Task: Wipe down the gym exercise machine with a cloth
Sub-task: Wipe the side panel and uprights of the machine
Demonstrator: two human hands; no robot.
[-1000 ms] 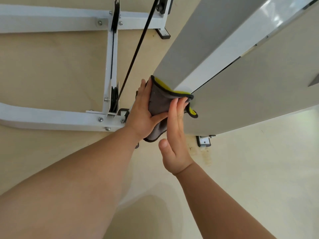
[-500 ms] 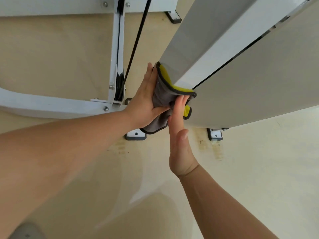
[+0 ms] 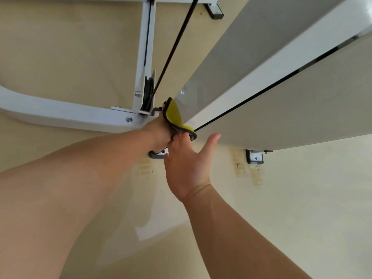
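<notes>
Cloth (image 3: 175, 114), yellow face out with a grey hem, sits at the lower end of the machine's grey panel (image 3: 231, 57), centre of frame. Left hand (image 3: 158, 128) is behind it. Its fingers are hidden, so how the grip is closed cannot be told. Right hand (image 3: 186, 164) reaches up from below. Its thumb is spread wide toward the right and its fingers reach the cloth's lower hem, with no pinch visible.

Risks, as a judgement:
- The cloth is at the panel's very bottom edge, so a further downward stroke could run it off the corner and drop it to the floor (image 3: 302, 198).
- The black cable (image 3: 171, 55) and pulley (image 3: 148, 91) sit just left of the cloth, so a leftward drift could snag the hem or knuckles there.
- The dark slot (image 3: 261, 89) between the panels could catch the hem.
</notes>
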